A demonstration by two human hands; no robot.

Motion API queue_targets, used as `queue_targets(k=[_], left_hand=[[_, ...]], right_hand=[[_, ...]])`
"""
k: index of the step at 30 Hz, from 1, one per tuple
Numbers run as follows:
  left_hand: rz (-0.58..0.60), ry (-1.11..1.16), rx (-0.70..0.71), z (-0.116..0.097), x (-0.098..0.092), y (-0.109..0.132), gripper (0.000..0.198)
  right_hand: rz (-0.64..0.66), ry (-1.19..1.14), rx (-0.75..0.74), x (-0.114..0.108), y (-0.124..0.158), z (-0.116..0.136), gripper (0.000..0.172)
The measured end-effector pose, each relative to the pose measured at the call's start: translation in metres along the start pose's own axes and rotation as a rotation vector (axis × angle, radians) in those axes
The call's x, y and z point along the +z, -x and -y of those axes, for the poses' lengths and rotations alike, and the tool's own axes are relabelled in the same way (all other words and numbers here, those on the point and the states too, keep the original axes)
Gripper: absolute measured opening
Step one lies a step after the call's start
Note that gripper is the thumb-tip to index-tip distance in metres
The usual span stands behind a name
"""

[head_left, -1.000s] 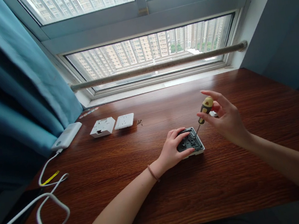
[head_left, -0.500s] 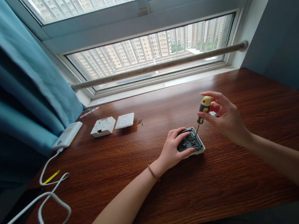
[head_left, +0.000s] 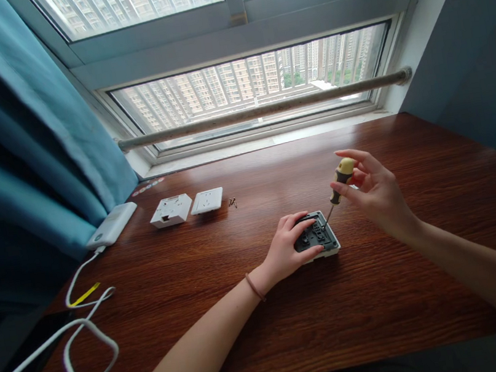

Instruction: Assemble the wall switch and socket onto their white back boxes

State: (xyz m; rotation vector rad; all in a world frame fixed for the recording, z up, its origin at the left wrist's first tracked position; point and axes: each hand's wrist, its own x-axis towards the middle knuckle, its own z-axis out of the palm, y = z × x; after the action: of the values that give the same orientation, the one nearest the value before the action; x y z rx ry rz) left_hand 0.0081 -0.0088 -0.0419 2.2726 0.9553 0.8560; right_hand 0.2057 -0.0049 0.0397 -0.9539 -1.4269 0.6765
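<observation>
A wall socket (head_left: pixel 320 237) lies back side up on the wooden desk (head_left: pixel 294 309), its dark grey inner parts showing. My left hand (head_left: pixel 288 249) grips its left side and holds it down. My right hand (head_left: pixel 376 195) pinches the yellow-and-black handle of a small screwdriver (head_left: pixel 338 188). The tool leans to the right, with its tip resting on the socket's upper right part.
A white socket base (head_left: pixel 170 210), a white face plate (head_left: pixel 206 201) and two small screws (head_left: pixel 232 201) lie at the back left. A white power bank (head_left: pixel 111 225) with a looped white cable (head_left: pixel 81 335) sits by the blue curtain (head_left: pixel 14 152). The window sill runs along the far edge.
My right hand's fingers have shifted slightly round the screwdriver handle, which tilted a little. My left hand and the socket have stayed still.
</observation>
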Motion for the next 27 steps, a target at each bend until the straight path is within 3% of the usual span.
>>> queue_targets(k=[7,14,19,22,25,27], left_hand=[[0.006,-0.002,-0.003,0.0,0.0,0.0,0.05],[0.008,-0.005,-0.001,0.0,0.0,0.0,0.05],[0.014,-0.013,-0.005,0.001,0.0,0.0,0.05],[0.011,-0.009,-0.004,0.002,0.0,0.0,0.05],[0.013,0.007,-0.006,0.002,-0.001,0.0,0.05],[0.017,0.029,-0.008,0.001,-0.001,-0.001,0.05]], right_hand=[[0.085,-0.144,0.014,0.002,0.004,0.01,0.032],[-0.011,-0.011,-0.058,0.001,0.001,-0.006,0.044],[0.064,-0.11,-0.024,0.004,0.004,0.0,0.045],[0.036,-0.109,-0.035,0.003,0.003,0.005,0.045],[-0.04,-0.177,0.03,-0.003,-0.001,0.001,0.042],[-0.084,-0.289,0.162,-0.01,-0.002,-0.008,0.036]])
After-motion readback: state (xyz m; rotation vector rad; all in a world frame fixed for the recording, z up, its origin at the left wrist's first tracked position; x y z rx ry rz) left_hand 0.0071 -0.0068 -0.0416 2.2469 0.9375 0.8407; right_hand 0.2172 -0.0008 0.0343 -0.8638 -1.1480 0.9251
